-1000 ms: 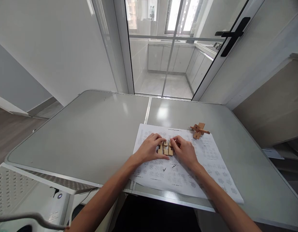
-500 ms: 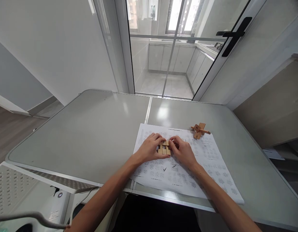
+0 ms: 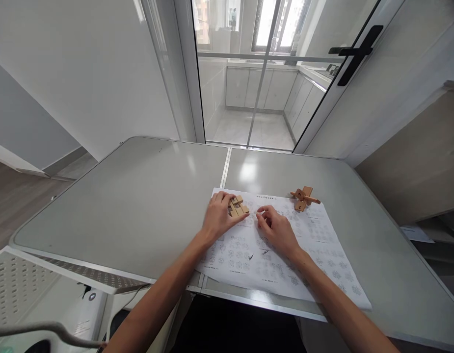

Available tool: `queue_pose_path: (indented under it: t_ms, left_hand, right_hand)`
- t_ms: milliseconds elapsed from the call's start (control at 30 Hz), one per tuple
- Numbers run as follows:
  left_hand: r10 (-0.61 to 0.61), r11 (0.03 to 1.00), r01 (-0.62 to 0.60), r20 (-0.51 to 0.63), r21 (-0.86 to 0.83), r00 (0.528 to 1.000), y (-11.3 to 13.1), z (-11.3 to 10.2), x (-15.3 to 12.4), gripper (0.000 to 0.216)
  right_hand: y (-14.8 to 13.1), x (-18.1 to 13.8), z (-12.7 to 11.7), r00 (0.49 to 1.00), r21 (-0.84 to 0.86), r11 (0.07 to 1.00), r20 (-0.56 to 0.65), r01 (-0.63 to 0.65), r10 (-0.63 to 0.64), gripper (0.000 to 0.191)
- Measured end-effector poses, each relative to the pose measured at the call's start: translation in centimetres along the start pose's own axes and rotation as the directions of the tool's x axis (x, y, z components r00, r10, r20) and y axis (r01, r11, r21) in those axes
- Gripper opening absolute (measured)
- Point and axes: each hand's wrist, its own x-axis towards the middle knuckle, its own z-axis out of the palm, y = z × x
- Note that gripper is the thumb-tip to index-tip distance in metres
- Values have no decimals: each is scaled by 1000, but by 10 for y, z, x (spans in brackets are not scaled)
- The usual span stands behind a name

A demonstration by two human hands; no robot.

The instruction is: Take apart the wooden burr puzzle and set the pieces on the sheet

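A light wooden interlocking puzzle point(image 3: 238, 207), built of several notched blocks, sits in the grip of my left hand point(image 3: 217, 214). The thumb runs along its near side and the fingers curl over its far left side. My right hand point(image 3: 279, 229) is apart from it, a short way to the right over the printed sheet point(image 3: 245, 274). Its fingers are loosely bent with a gap between thumb and index finger, and nothing shows in them. Behind that hand, a darker wooden puzzle point(image 3: 304, 198) of crossed pieces, one marked with a number, lies at the sheet's far right edge.
The sheet carries rows of small diagrams and lies across the seam of the grey-green table point(image 3: 138, 196). Beyond the far edge stands a glass door point(image 3: 245, 122) with a black handle point(image 3: 360, 55). A perforated white shelf point(image 3: 20, 279) and a cable point(image 3: 39, 327) are at lower left.
My left hand has moved left and away from me with the light wooden puzzle, which is now turned. My right hand has come off the puzzle and stays almost in place.
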Motion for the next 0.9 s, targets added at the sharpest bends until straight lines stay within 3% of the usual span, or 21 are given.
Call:
queue_pose_path:
  t_ms: [300,633,900]
  left_hand:
    - [-130,973,164,-205,160,970,-22,-12,10,52]
    - [-261,925,305,-206,224,943,-27,-12,10,49]
    - [-229,905,291,-221,309,948,-27,-8,9,49]
  right_hand:
    - [0,-1,0,1000,-10,1000,13,-8,8,20]
    - [0,-2,-1,1000,-15,1000,14,7,-7,20]
    - [2,-1,0,1000,-28,999,10,24,-23,19]
